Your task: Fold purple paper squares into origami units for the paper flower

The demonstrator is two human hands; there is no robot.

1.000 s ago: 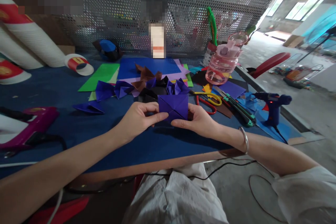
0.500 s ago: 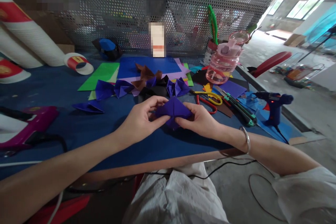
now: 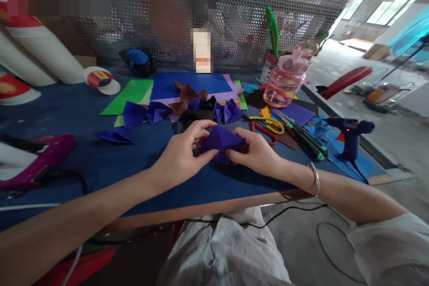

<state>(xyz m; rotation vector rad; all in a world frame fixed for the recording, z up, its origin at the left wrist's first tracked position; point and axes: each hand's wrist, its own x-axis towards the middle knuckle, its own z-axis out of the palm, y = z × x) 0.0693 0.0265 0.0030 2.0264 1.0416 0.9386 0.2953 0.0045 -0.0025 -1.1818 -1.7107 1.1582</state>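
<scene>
Between my two hands is a folded purple paper piece, held just above the blue tabletop near its front edge. My left hand grips its left side, thumb on the near face and fingers behind. On the right side my right hand pinches it the same way, and the fingertips behind the paper are hidden. Several more folded purple papers lie beyond, beside brown folded paper and black folded paper. One flat purple fold rests apart on the left.
Scissors, a green utility knife and a blue glue gun lie to the right, with a pink bottle behind. Paper cups and a purple-and-white device occupy the left. Coloured sheets lie before a perforated metal panel.
The purple paper has tilted slightly between my hands, and its front crease has shifted. My left fingers have risen a little, while both hands keep their hold.
</scene>
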